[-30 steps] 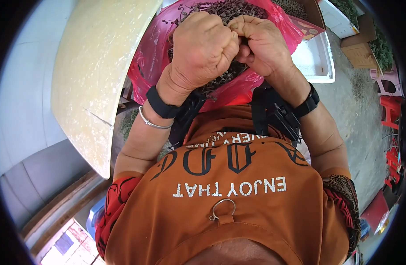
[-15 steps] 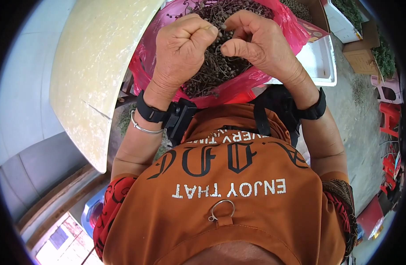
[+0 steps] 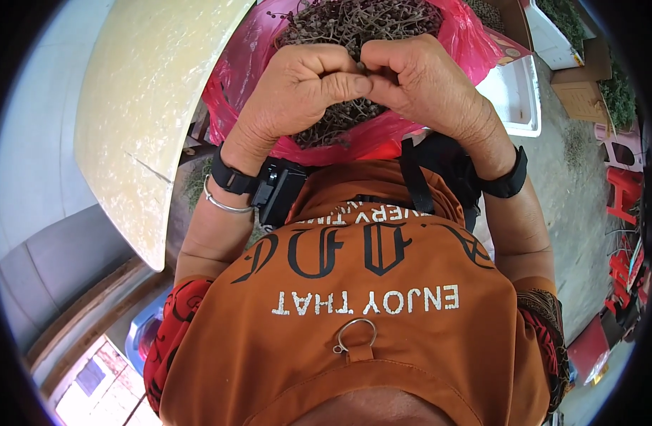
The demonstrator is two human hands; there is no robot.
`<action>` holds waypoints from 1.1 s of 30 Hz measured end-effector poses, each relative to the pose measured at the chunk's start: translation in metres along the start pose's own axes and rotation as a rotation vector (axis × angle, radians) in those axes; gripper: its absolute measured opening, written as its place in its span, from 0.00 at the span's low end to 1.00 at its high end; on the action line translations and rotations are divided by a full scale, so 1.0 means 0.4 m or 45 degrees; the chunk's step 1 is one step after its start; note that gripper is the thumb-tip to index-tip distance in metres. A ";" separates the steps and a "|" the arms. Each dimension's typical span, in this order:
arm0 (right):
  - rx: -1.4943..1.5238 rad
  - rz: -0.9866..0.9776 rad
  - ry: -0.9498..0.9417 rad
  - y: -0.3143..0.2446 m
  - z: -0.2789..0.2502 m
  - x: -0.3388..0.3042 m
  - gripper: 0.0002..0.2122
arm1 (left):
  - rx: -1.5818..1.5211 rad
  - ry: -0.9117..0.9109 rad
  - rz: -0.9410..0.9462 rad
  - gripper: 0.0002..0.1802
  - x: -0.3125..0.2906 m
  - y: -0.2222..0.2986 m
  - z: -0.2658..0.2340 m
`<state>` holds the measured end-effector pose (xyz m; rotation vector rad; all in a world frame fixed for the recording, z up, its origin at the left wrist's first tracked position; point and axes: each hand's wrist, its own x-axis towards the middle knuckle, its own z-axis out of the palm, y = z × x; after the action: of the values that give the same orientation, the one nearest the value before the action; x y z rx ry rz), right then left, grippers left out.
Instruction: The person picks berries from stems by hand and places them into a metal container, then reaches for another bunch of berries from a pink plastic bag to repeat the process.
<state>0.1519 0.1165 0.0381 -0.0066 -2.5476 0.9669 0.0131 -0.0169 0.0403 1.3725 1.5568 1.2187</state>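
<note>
Over a pink plastic bag [image 3: 471, 39], my left hand [image 3: 290, 92] and my right hand [image 3: 429, 85] meet fingertip to fingertip. Both are closed in a pinch, thumbs close together. A tiny greyish round bit shows between the fingertips; most of what they hold is hidden. Below them, the bag is filled with dry brown stems [image 3: 354, 25] bearing small round heads. My left wrist carries a black strap with a box-like device [image 3: 280, 190] and a silver bangle [image 3: 227, 206]. Another black strap [image 3: 507, 177] circles my right wrist.
A large cream board [image 3: 148, 85] slopes along the left. At right stand a white foam tray [image 3: 528, 99], a cardboard box [image 3: 581, 92] beside green plants [image 3: 617, 92], and red plastic stools [image 3: 624, 192]. Small round pods [image 3: 485, 13] fill a box behind the bag.
Both hands have come down nearer my body. My right thumb and fingers, parted before, are now closed against my left fingertips.
</note>
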 end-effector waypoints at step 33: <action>1.345 0.686 -0.251 0.032 0.000 0.022 0.08 | 0.764 0.233 0.680 0.06 0.043 0.024 -0.007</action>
<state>0.1422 0.1276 0.0332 -0.3109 -1.8874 2.4947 0.0103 -0.0009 0.0514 2.2252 1.8399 1.2511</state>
